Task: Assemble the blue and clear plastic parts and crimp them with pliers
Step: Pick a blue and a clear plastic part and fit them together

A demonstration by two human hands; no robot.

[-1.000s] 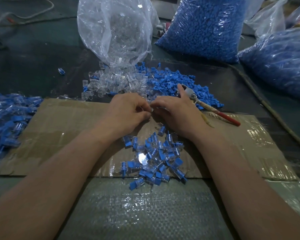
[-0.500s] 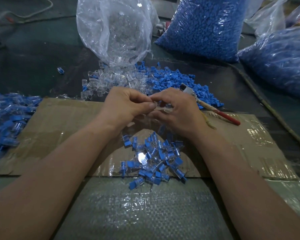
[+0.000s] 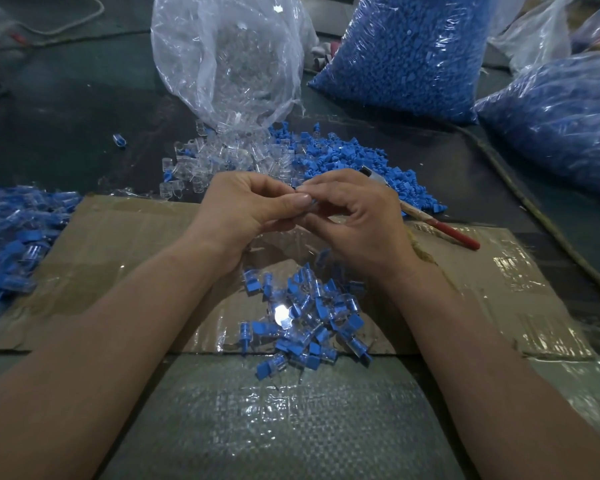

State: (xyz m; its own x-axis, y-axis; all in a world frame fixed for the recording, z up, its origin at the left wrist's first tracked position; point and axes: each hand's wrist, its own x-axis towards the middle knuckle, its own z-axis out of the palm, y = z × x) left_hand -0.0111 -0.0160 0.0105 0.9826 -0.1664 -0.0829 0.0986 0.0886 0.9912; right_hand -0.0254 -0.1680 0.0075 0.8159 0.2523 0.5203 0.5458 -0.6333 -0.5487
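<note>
Two clear bags packed with blue plastic bits [image 3: 406,53], cropped by the top and right edges. Flat brown taped cardboard sheet [image 3: 118,258], bare either side of a heap of joined blue-and-clear parts [image 3: 305,317]. Red-handled pliers [image 3: 447,232] half hidden behind right hand [image 3: 357,220]. Left hand [image 3: 246,209] meeting it fingertip to fingertip above the cardboard, both pinching one small blue-and-clear part [image 3: 313,202], mostly covered.
</note>
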